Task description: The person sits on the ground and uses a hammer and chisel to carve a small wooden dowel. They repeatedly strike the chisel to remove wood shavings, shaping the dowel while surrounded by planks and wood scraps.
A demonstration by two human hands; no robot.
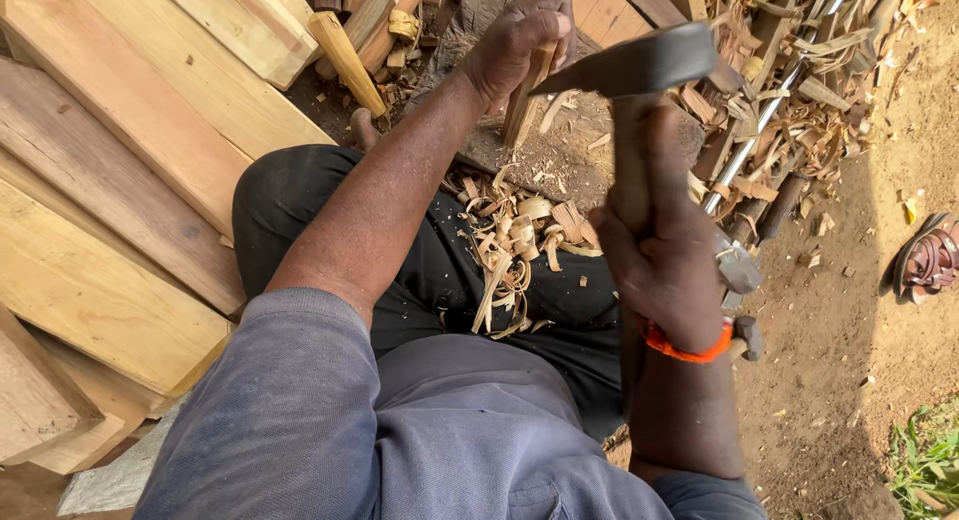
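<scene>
A short wooden piece [521, 105] is being held upright on a worn chopping block [559, 150] by the left hand [519, 42]. The left grip is being kept pressed together around the top end of the piece, with the fingers [544, 25] curled over it. The lower end of the piece is being rested on the block surface, among loose chips.

An adze-type tool [639, 65] is being gripped by the right hand [664, 265]. The right grip is being clamped around the wooden handle [631, 160], and the dark metal head [629, 65] is being held just beside the upper part of the wooden piece, at the level of the left hand. An orange band [689, 350] is being worn at the right wrist.

Curled wood shavings [514, 250] are being collected on the dark trousers [300, 200] in the lap. Sawn planks [120, 180] are being stored in a stack to the left. Offcuts and bark strips [789, 100] are lying on the ground to the right of the block, beside a metal rod [774, 100]. A sandal [929, 255] is lying on the earth at the far right.
</scene>
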